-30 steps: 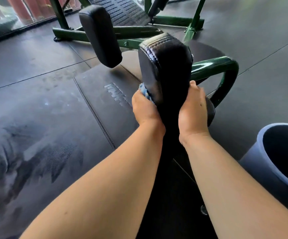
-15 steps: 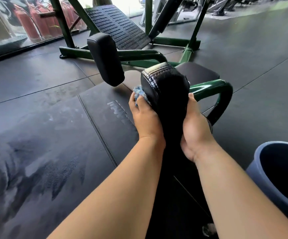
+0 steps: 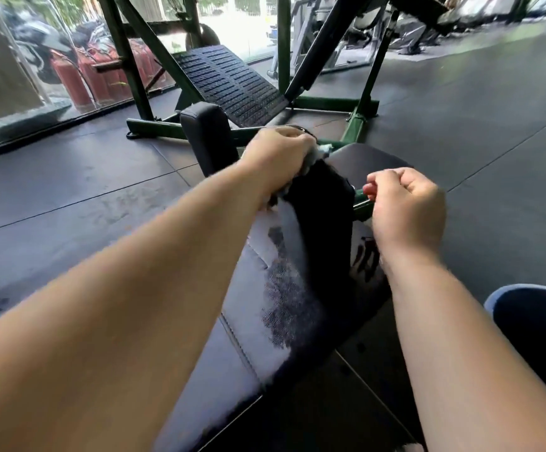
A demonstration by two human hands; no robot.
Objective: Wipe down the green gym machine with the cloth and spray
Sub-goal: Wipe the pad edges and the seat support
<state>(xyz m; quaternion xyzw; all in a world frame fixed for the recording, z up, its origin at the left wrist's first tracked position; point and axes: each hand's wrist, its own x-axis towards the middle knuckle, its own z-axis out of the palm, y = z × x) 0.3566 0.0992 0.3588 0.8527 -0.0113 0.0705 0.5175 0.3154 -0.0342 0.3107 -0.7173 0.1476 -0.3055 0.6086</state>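
The green gym machine (image 3: 361, 120) stands ahead, with a ribbed black footplate (image 3: 229, 83) and black pads. A damp black back pad (image 3: 297, 288) runs up the middle between my arms. My left hand (image 3: 278, 154) grips the pale cloth (image 3: 320, 151) and presses it on the top of that pad. A little of the cloth pokes out past my fingers. My right hand (image 3: 405, 207) hovers to the right of the pad with fingers curled, holding nothing that I can see. No spray bottle shows.
A second black pad (image 3: 208, 138) stands upright just left of my left hand. A blue-grey bucket (image 3: 532, 324) sits at the lower right. Dark rubber floor tiles (image 3: 85, 177) lie all around, and other gym machines (image 3: 421, 27) stand at the back right.
My left hand slid the cloth up from the pad's left side onto its top. My right hand let go of the pad's right side and now hangs free. The view rose.
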